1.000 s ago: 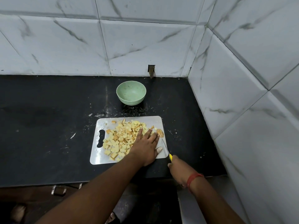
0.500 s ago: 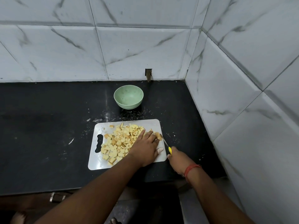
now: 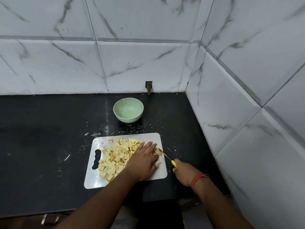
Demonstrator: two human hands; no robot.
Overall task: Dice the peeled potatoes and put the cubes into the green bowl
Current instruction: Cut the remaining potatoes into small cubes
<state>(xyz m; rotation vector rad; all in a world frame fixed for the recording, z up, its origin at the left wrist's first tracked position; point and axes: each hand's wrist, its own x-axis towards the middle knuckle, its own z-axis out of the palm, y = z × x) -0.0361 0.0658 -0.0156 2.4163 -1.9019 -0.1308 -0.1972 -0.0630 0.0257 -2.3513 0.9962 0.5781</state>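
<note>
Left hand (image 3: 142,160) flat, fingers straight, steadying last pale potato piece (image 3: 158,152) on white rectangular plastic cutting board (image 3: 157,172); right hand (image 3: 184,171) gripping yellow-handled knife (image 3: 166,157); heaped yellow cubes (image 3: 118,157) probably light, firm, damp-slippery; best scooped underneath; empty round green bowl (image 3: 128,110) well apart.
</note>
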